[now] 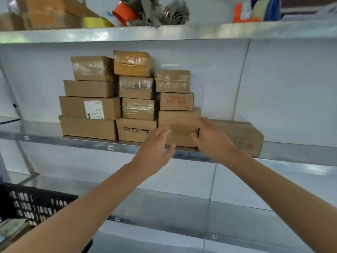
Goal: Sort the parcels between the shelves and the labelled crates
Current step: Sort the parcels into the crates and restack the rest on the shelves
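**Framing a low parcel with two open hands**

Both bare arms stretch up toward the middle shelf [76, 140], where brown cardboard parcels stand in three neat columns against the white back wall. The left hand [155, 148] hangs in front of the shelf edge with its fingers loosely spread and the thumb held apart, gripping nothing. The right hand [212, 139] is just as slack. Its fingers lie against the right end of a low parcel [179, 119] in the right-hand column, though I cannot tell whether they actually touch it. A dark ring [198, 132] shows on that hand. The low parcel sits between the two hands, with two smaller boxes stacked on top of it and another underneath.

Just beyond the right hand lies a long flat parcel [242, 136], set on the same shelf beside the columns. In the left column, one box carries a white shipping label [94, 109].

On the top shelf [182, 32] I see a yellow tape roll [96, 22], an orange one [124, 13] and more cartons. A black crate [27, 203] with white lettering sits low on the left, near the bottom shelf [182, 207].
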Demonstrator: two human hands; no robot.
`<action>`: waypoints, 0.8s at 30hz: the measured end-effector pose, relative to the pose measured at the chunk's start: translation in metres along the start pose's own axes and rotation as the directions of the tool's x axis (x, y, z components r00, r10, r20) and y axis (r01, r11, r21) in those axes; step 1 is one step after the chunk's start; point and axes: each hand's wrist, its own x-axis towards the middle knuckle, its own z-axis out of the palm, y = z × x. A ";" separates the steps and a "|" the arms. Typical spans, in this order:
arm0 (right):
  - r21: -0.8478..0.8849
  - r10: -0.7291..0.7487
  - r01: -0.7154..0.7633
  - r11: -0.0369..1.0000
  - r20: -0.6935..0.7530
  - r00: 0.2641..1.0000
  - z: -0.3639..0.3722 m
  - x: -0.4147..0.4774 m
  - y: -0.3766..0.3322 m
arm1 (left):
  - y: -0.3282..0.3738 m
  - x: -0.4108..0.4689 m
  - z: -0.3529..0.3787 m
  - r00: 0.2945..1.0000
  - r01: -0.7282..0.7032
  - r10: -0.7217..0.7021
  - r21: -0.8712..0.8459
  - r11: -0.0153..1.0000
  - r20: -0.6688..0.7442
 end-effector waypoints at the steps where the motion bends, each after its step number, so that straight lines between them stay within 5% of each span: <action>1: -0.021 0.019 -0.019 1.000 0.001 1.000 -0.004 -0.002 0.017 | 0.007 0.009 0.010 1.000 -0.003 0.003 -0.014 1.000 0.011; 7: -0.060 0.186 -0.190 0.980 -0.078 0.980 -0.018 -0.020 0.098 | 0.044 0.041 0.064 0.994 0.047 -0.034 -0.117 0.992 0.108; 13: -0.055 0.323 -0.322 0.945 0.020 0.946 -0.027 -0.041 0.154 | 0.058 0.063 0.105 0.953 0.300 -0.273 -0.258 0.919 0.133; 20: 0.177 0.383 -0.389 0.904 0.065 0.921 -0.043 -0.053 0.197 | 0.067 0.072 0.135 0.939 0.333 -0.339 -0.425 0.842 0.064; 24: 0.369 0.437 -0.399 0.840 -0.023 0.899 -0.043 -0.050 0.211 | 0.080 0.087 0.134 0.913 0.363 -0.406 -0.500 0.787 0.023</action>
